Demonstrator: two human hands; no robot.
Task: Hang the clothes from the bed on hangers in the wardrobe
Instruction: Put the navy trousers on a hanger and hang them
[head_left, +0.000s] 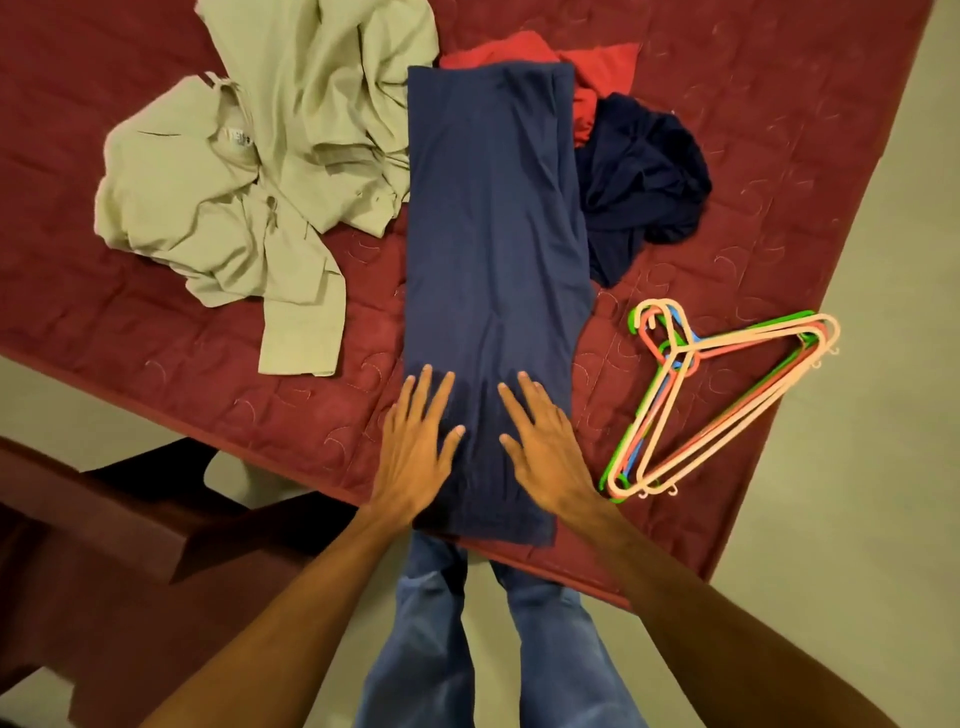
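the person's jeans (550, 639) stood closest, right against the near edge of the bed (130, 338). just beyond them, the left hand (415, 452) and the right hand (548, 457) lay flat, fingers straight and spread, holding nothing, palms down on the near end of the blue garment (493, 234). that garment lay folded into a long strip running away from the person across the maroon cover, its near hem at the bed's edge. the step looked like smoothing it ahead of hanging, so the task seemed barely begun. to do it well, the palms should probably sweep from the middle out toward the edges and the far end, pressing lightly so the soft cloth neither bunches nor drags on the quilt. the hangers (727, 395), a stack in several colours, lay on the bed near the right hand, which seemed the natural one to fetch one. farther out, a crumpled beige shirt (270, 156) lay against the strip's left edge, while a dark navy garment (644, 171) and a red garment (587, 67) were bunched at its far right. the wardrobe was not in view.
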